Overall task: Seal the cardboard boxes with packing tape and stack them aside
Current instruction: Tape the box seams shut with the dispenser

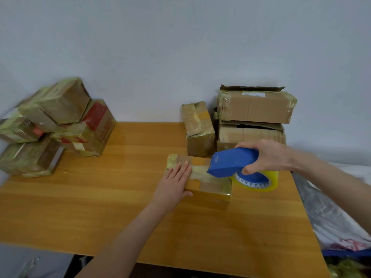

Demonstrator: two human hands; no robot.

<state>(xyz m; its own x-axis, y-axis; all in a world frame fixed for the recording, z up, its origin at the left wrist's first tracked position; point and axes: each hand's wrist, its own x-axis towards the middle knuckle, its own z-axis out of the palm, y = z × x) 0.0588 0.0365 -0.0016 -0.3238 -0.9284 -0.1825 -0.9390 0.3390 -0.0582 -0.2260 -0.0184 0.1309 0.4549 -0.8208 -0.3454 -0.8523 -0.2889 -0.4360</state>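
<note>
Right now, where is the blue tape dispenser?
Head view, right of centre: the right hand holds the tape dispenser on the box under the left hand.

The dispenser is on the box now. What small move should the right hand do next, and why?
Probably draw the blue tape dispenser rightward across the box top to its right edge. The right hand grips it with its nose on the box's middle, and the left hand lies flat on the left part, steadying it.
</note>
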